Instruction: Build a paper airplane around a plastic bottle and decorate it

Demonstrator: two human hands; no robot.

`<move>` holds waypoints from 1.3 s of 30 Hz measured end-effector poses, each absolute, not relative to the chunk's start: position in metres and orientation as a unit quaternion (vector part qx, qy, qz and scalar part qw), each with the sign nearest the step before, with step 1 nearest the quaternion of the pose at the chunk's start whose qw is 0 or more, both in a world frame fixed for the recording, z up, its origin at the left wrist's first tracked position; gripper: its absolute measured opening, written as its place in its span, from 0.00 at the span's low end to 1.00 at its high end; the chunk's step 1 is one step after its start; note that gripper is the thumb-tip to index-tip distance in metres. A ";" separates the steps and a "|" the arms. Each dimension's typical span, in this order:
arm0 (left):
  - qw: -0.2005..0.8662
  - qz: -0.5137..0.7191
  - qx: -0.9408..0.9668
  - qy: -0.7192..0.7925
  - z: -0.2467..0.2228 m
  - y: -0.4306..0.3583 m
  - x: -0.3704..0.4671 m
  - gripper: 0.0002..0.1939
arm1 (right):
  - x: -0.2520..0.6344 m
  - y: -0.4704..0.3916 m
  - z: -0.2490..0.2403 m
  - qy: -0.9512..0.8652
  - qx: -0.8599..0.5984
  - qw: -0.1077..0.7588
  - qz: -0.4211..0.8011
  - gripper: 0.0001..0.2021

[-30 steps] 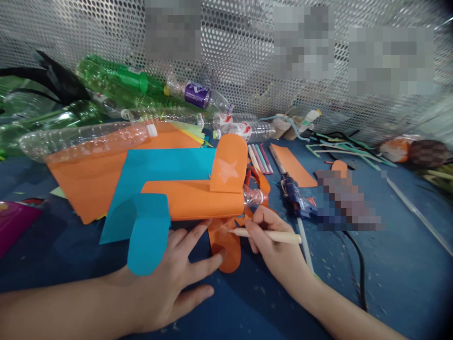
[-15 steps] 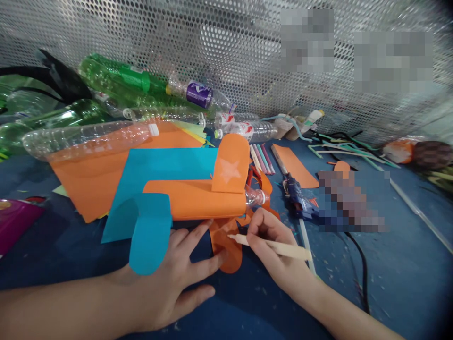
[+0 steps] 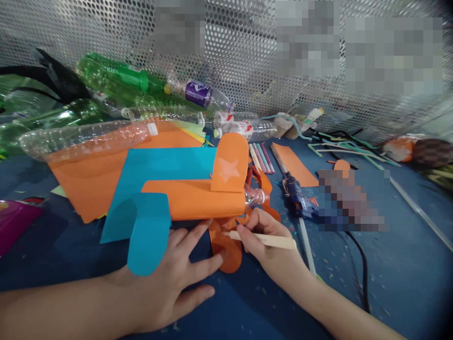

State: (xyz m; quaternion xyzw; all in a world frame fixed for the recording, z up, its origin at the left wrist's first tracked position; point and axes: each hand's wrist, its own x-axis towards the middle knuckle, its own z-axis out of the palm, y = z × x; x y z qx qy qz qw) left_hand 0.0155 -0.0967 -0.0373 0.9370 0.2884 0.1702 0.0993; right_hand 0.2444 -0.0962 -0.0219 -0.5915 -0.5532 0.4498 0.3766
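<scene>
An orange paper-wrapped bottle [image 3: 198,200] lies on its side, its clear neck [image 3: 255,196] pointing right. It has a blue paper flap [image 3: 149,236] at its left end. A rounded orange wing [image 3: 230,163] with a pale star stands at the far side; a second orange wing [image 3: 226,257] lies at the near side. My left hand [image 3: 187,262] is spread, fingertips resting on the near wing's edge and by the wrapped bottle. In a pinch, my right hand [image 3: 267,236] holds a cream marker [image 3: 276,241], its tip at the near wing's surface.
Blue card [image 3: 116,208] and orange sheets [image 3: 81,189] lie behind the wrapped bottle. Capped markers [image 3: 262,158] and a blue glue gun [image 3: 299,198] are to the right, with a black cable [image 3: 363,274]. Plastic bottles [image 3: 116,80] line the perforated metal wall [image 3: 240,42].
My right hand and the marker have shifted slightly left, bringing the tip further across the near wing. My left hand stays in nearly the same place.
</scene>
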 end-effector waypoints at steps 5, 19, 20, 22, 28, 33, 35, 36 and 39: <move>0.106 0.155 0.937 0.295 -0.036 -0.096 0.016 0.21 | 0.244 -0.096 -0.021 -0.555 -0.594 0.375 0.446 0.13; 0.095 0.160 0.939 0.290 -0.035 -0.096 0.014 0.21 | 0.243 -0.096 -0.018 -0.558 -0.605 0.369 0.431 0.13; 0.096 0.160 0.938 0.291 -0.035 -0.096 0.014 0.21 | 0.243 -0.096 -0.018 -0.559 -0.605 0.369 0.431 0.13; 0.097 0.160 0.939 0.289 -0.036 -0.096 0.014 0.21 | 0.243 -0.097 -0.017 -0.559 -0.605 0.369 0.430 0.13; 0.103 0.156 0.940 0.287 -0.035 -0.096 0.016 0.20 | 0.243 -0.096 -0.017 -0.557 -0.604 0.367 0.436 0.13; 0.096 0.153 0.940 0.291 -0.034 -0.096 0.015 0.21 | 0.243 -0.095 -0.017 -0.560 -0.608 0.359 0.433 0.13; 0.095 0.152 0.942 0.284 -0.034 -0.095 0.015 0.21 | 0.242 -0.096 -0.016 -0.561 -0.609 0.360 0.431 0.13; 0.095 0.151 0.942 0.284 -0.034 -0.095 0.015 0.21 | 0.242 -0.096 -0.016 -0.560 -0.609 0.360 0.432 0.13; 0.100 0.147 0.941 0.287 -0.034 -0.096 0.014 0.20 | 0.242 -0.096 -0.015 -0.560 -0.610 0.358 0.431 0.13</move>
